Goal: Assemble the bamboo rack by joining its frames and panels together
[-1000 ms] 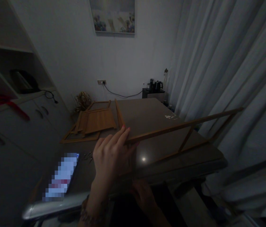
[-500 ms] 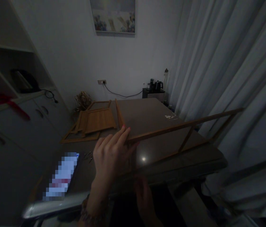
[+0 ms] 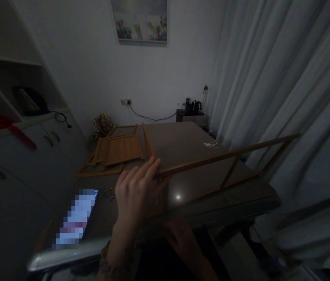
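My left hand (image 3: 135, 191) is closed around the near upper corner of a wooden frame (image 3: 200, 160). This ladder-like frame stands on its long edge on the table, with crossbars toward its right end. Another wooden piece (image 3: 147, 140) runs away from the held corner toward the back. Low in front of the table's near edge, my right hand (image 3: 182, 238) has its fingers bent together. Dim light and blur hide what is between them. Several small screws (image 3: 109, 193) lie left of my left hand, beside a lit phone (image 3: 77, 218).
Slatted wooden panels and frames (image 3: 120, 150) lie stacked on the table (image 3: 176, 136) at the back left. Small white bits (image 3: 211, 144) lie farther right. A metal rail (image 3: 68, 255) runs along the near left edge. Cabinets (image 3: 21, 156) flank the left, curtains (image 3: 270, 78) the right.
My right hand has shifted slightly and turned, its fingers now pointing more to the left. My left hand and the wooden frame stay almost where they were.
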